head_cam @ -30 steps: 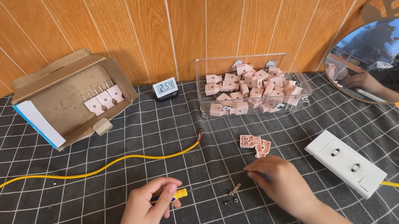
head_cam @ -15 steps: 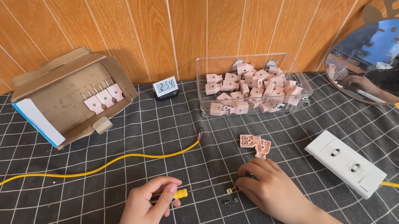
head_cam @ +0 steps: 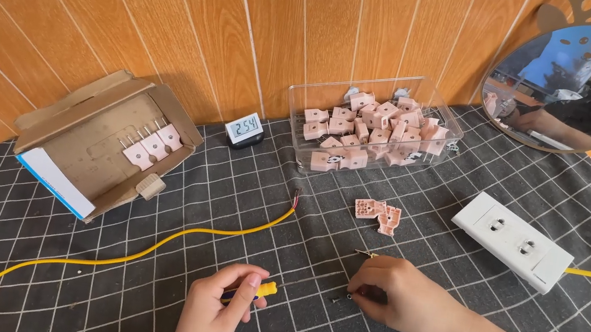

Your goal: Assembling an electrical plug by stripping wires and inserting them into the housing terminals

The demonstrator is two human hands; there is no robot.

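Observation:
My left hand [head_cam: 217, 313] is closed round a small screwdriver with a yellow handle [head_cam: 263, 289], low over the checked cloth. To its right, my right hand [head_cam: 400, 296] rests on the cloth with curled fingers, its fingertips pinched on a small dark screw [head_cam: 339, 298]. A thin metal prong [head_cam: 365, 254] lies just above that hand. Two pink plug halves [head_cam: 378, 215] sit a little farther back. The bare end of a yellow cable [head_cam: 296, 198] lies left of them, and the cable [head_cam: 144, 253] runs off to the lower left.
A clear tub [head_cam: 301, 124] of several pink plugs stands by the wooden wall. An open cardboard box [head_cam: 78, 151] with three pink plugs is at the left, a small digital display [head_cam: 244, 129] beside it. A white socket strip [head_cam: 512, 239] and a round mirror [head_cam: 565, 84] are on the right.
My right hand has drawn back from near the pink plug halves toward me and settled its fingertips on the small screw. The left hand and screwdriver have stayed put.

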